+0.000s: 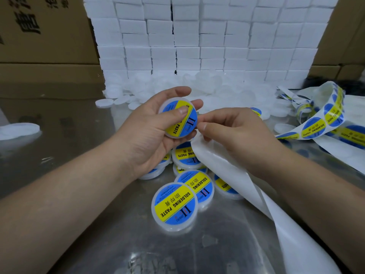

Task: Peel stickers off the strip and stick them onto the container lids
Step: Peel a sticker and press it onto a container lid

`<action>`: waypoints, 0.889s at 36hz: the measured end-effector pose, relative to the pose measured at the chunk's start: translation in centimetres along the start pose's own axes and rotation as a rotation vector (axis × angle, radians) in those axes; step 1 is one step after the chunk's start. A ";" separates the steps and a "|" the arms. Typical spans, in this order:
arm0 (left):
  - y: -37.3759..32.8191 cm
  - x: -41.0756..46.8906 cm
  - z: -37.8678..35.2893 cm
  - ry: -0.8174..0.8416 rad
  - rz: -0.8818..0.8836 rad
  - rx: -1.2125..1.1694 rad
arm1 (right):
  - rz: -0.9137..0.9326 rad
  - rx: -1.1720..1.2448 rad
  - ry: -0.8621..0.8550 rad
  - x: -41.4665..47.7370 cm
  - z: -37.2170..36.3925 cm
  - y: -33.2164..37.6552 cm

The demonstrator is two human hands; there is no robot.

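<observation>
left hand (150,123): is cradling the lid (178,117) above the worktop (98,234), its grip wrapping the rim and its thumb (182,111) pressing down on the sticker (173,125).
lid: is tilting toward the camera, the blue-and-yellow sticker covering its top (the word "PASTE" is showing).
right hand (231,133): is hovering just right of the lid, its grip curling round the bare end of the strip (227,175), thumb tip touching the lid's edge.
strip: is trailing away below and right of the lid; its stickered stretch is lying far right of the lid.
labelled lids (174,204): are piling up below the lid.
plain lids (177,84): are lying heaped behind the lid, against white blocks (197,36).
</observation>
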State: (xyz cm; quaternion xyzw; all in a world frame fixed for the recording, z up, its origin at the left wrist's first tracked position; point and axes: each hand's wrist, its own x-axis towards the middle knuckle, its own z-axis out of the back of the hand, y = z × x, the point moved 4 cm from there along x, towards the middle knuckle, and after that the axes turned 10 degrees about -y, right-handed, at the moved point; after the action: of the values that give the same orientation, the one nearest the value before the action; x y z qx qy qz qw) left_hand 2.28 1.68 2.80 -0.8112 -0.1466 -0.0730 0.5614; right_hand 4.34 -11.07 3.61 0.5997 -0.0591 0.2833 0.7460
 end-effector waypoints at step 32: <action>-0.1 -0.4 -0.1 -0.045 -0.020 0.095 | 0.000 -0.003 -0.010 0.0 0.0 -0.2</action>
State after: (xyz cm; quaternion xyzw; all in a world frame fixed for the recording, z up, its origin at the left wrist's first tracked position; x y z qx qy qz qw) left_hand 1.87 1.52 2.85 -0.7835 -0.1707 -0.0536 0.5951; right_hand 4.46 -11.11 3.46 0.6002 -0.0635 0.2803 0.7465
